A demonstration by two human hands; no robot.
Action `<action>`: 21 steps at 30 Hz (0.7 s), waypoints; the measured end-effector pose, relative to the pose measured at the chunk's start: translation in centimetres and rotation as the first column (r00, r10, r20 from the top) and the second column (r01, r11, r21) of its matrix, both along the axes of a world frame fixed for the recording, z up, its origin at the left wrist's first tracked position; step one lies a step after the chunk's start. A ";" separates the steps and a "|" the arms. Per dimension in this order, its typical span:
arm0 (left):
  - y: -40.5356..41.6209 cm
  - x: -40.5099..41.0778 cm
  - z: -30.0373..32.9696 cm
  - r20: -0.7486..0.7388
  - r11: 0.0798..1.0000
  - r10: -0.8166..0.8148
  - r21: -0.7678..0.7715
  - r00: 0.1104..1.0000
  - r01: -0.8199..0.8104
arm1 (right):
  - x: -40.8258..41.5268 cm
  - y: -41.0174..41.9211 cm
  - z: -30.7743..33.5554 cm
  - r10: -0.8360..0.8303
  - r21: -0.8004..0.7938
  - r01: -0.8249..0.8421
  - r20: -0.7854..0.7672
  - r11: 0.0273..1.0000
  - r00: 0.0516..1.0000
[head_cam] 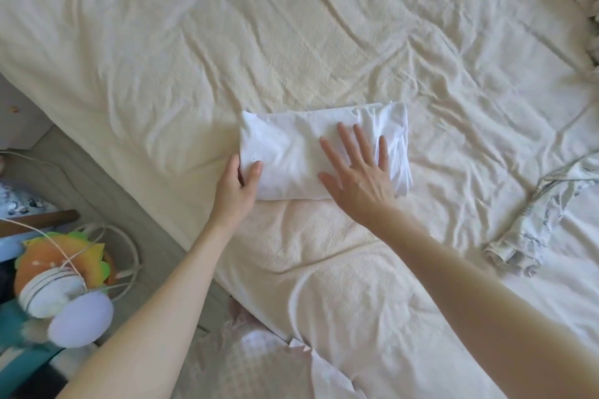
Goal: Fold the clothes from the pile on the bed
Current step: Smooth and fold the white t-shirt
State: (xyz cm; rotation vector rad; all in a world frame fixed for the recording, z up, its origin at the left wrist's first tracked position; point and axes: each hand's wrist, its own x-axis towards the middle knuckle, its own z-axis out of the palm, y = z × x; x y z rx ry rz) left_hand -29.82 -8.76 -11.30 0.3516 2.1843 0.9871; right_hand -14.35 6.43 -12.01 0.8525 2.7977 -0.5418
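The right hand point(359, 178) lay flat, fingers straight, on the folded white cloth point(298, 152) on the bed point(291, 26); the left hand point(236, 188) pinched its left edge.

A wide bed point(291, 26) under a creased cream sheet fills most of the view in soft daylight. Left of it lies grey floor point(74, 165), with a coiled white cable point(129, 256) and an orange plush toy point(45, 259).

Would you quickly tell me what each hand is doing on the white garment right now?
Left hand: grips the left end of the folded white garment, thumb on top.
Right hand: open, fingers straight, pressing flat on the garment.
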 end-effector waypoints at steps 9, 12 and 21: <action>1.8 0.2 -2.1 -0.208 0.955 0.071 -0.270 0.976 -0.127 | -0.2 0.3 -2.9 -0.018 0.002 0.018 0.282 1.000 0.959; 2.1 0.1 -1.1 -0.383 0.939 0.010 -0.314 0.924 -0.141 | -0.2 0.4 -1.9 -0.026 -0.009 0.028 0.208 1.000 0.978; 5.1 1.1 -2.7 -0.524 0.803 -0.595 -0.370 0.609 0.467 | -0.6 4.8 -2.8 -0.132 0.067 0.123 0.161 0.990 0.978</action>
